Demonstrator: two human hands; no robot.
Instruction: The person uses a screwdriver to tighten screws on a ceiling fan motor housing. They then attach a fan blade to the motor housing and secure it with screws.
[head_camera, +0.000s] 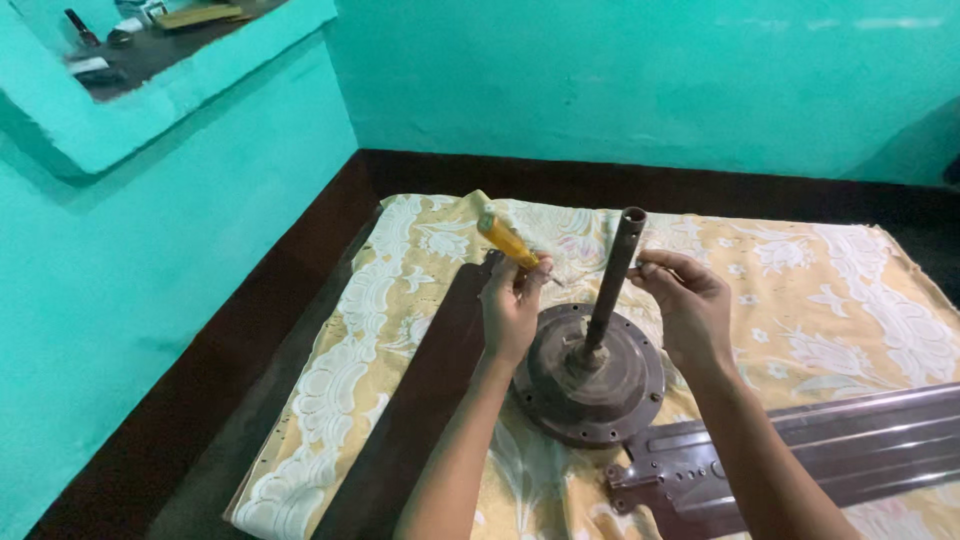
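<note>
A brown round fan motor housing (590, 385) lies on a yellow floral cloth, with a dark metal rod (615, 280) standing up from its middle, tilted a little right. My left hand (512, 305) is shut on a yellow-handled screwdriver (507, 240), its tip pointing toward the rod. My right hand (690, 305) pinches something small against the upper rod; what it holds is too small to tell.
One brown fan blade (420, 400) lies left of the housing, another (800, 455) lies at lower right. The yellow cloth (850, 300) covers a dark floor (200, 400). Turquoise walls surround; a wall niche (150, 50) at upper left holds tools.
</note>
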